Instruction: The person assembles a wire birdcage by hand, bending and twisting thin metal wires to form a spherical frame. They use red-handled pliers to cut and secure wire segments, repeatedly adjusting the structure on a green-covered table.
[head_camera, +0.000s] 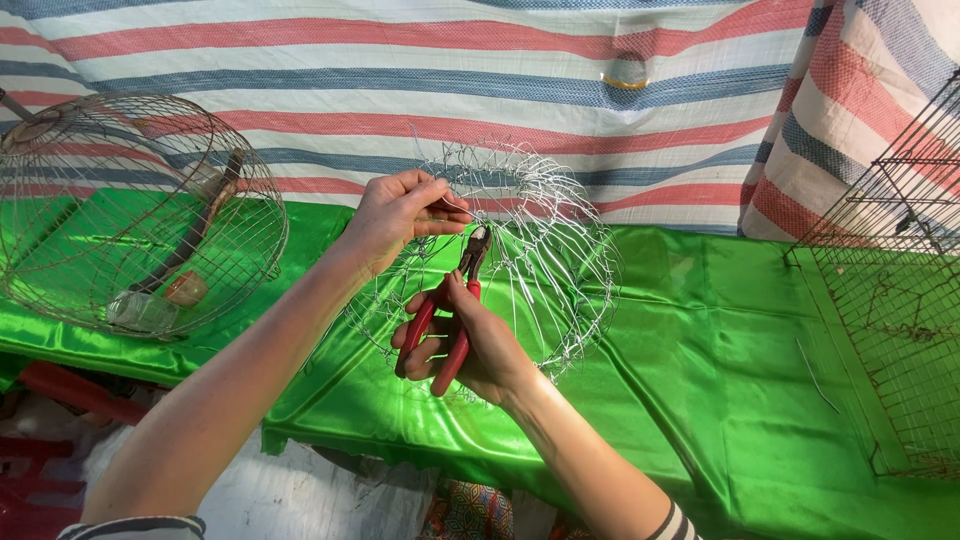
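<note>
The round wire basket (540, 250) stands on edge over the green cloth (720, 330), its open mouth turned toward the person, and both hands work at its near left rim. The left hand (400, 212) is closed, pinching a wire at the upper left of the rim, so it is the hand in contact with the basket itself. The right hand (475, 345) sits just below, wrapped around the red handles of the pliers (452, 310), whose long axis runs up and slightly right, the dark nose meeting the wire right beside the left fingertips (455, 215) (whether the nose is clamped on the wire I cannot tell). The basket is thin, bright silver wire, loosely woven, with spiky ends along its rim. A second, darker wire basket (140, 210) lies well apart at the left, and a wire mesh cage (890, 300) at the right
</note>
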